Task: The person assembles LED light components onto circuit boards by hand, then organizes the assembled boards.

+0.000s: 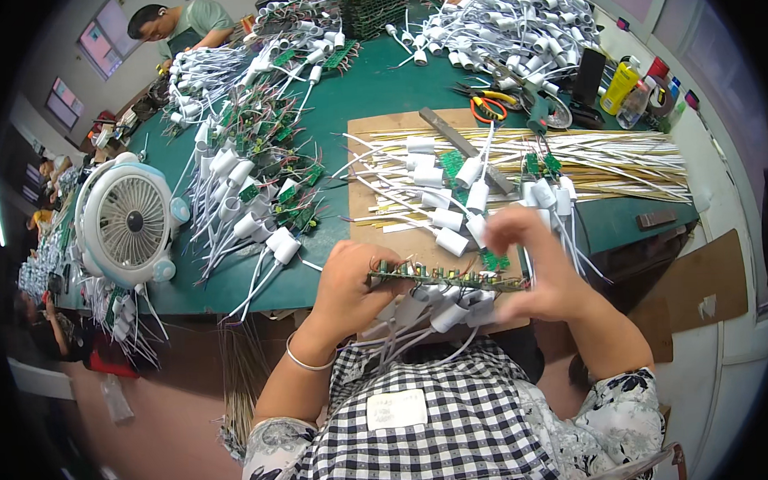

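My left hand [352, 282] is closed on the left end of a long strip of green circuit boards [453, 276], held edge-up in front of my apron. White cylindrical sockets [448, 312] with white cables hang just below the strip. At its other end my right hand [547, 272] is slightly blurred, with thumb and fingers spread apart around the strip's end. Whether a fingertip touches it I cannot tell. Just beyond, several white sockets with cables [445, 219] and small green boards lie on a brown cardboard sheet [388, 123].
A grey metal bar [465, 151] lies across white and yellow strips [618, 160]. Orange-handled pliers [488, 109] and bottles [620, 86] are at the back right. Wired sockets [238, 173] pile up on the left, beside a white fan [132, 219]. Another person [192, 27] works at the far left.
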{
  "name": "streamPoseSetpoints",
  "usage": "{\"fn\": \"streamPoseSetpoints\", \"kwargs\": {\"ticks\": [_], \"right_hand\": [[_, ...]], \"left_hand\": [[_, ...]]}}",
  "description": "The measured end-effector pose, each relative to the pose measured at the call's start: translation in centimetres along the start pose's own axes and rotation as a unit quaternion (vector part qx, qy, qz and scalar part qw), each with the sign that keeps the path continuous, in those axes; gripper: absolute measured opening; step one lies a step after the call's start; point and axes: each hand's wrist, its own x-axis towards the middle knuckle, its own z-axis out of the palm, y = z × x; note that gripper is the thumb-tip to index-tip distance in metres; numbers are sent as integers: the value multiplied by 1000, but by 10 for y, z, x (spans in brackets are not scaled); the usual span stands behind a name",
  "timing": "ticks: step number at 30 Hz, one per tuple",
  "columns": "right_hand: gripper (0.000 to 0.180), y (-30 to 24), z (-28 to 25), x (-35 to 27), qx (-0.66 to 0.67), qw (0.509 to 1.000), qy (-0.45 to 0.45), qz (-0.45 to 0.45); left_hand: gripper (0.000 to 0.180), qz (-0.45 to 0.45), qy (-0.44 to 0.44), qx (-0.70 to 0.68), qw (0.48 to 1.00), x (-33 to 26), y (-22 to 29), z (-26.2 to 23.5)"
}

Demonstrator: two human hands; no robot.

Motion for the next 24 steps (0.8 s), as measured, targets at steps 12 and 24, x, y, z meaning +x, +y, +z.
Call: {"fn": "streamPoseSetpoints", "kwargs": {"ticks": [12, 24], "right_hand": [[16, 32, 42, 17, -275, 948, -114, -112], [50, 41, -21, 37, 56, 963, -215, 154]], "left_hand": [[24, -159, -81, -130, 975, 10, 3, 4], [29, -94, -23, -156, 983, 5, -25, -25]]}}
